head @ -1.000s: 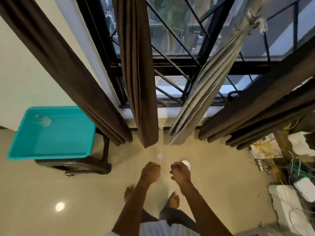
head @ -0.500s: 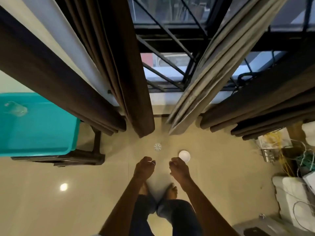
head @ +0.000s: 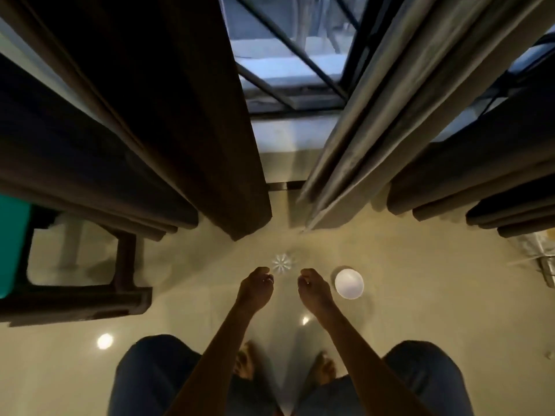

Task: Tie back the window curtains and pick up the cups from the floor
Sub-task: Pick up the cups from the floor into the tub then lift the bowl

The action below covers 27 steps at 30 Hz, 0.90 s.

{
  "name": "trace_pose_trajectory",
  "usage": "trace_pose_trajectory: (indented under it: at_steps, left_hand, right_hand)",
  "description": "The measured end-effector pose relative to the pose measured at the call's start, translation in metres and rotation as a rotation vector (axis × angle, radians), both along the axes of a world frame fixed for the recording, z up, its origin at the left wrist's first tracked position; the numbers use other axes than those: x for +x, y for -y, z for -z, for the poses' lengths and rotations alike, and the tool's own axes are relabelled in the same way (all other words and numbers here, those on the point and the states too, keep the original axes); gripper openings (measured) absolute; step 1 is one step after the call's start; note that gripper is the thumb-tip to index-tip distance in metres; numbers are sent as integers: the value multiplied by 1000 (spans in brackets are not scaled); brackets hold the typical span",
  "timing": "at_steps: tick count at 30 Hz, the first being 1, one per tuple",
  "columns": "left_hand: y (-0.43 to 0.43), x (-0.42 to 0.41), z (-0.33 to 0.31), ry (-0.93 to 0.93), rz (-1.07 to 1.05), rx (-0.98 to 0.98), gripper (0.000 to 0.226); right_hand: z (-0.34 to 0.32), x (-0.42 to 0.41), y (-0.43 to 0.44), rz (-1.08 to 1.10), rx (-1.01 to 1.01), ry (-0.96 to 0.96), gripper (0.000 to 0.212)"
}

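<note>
Knees in jeans fill the bottom of the view, with bare feet between them on the floor. The person is low, and both forearms reach forward and down.

The left hand and the right hand are side by side with a small gap between them. Both have the fingers loosely curled downward, and both hold nothing as far as I can see.

The clear cup stands just ahead of this gap, a little nearer to the left hand, whose fingertips are just beside its rim. The white cup stands just beside the right hand, on its outer side. Both cups are upright with the mouth toward the camera, so their long axis is vertical. I judge that each hand can take its own cup from above or from the side without crossing.

Beyond the cups, the brown curtain and the grey curtain hang down to near the floor, and the window grille shows between them. I cannot tell if they are tied. A teal tray on a dark stool is at the left edge.

Compared with half a second ago, the view is much lower and the knees are now in view. The cups are closer to the hands, and the tray is almost out of view.
</note>
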State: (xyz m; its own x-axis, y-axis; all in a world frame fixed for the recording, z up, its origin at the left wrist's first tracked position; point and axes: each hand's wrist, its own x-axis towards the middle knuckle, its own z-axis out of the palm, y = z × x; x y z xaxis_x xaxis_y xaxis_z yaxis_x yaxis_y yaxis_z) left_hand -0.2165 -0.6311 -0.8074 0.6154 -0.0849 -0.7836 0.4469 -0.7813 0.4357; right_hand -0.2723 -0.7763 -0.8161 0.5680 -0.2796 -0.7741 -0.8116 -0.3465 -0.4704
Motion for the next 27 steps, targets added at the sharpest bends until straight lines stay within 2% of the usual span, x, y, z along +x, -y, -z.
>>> trace_pose_trajectory:
  at_steps: [7,13,16,19,22,27]
  left_hand:
    - [10,7,143,-76,-8,28,58]
    - [20,5,200,-108,-107,-40,68]
    - [23,5,209,-45,-143,-130,55]
    - [25,3,210,35,-204,-192,40]
    - [24,-7,199,100,-312,-99,36]
    - [19,-32,130,245,-532,-45,30]
  right_hand:
    - [145,16,4,71,65,-33,45]
    - [204,22,-1,196,160,-1,51]
    - [226,24,-9,199,207,59,50]
    - [264,26,-12,249,245,91,60]
    - [242,23,-19,283,209,89,56]
    - [130,-1,-31,225,-2,164,33]
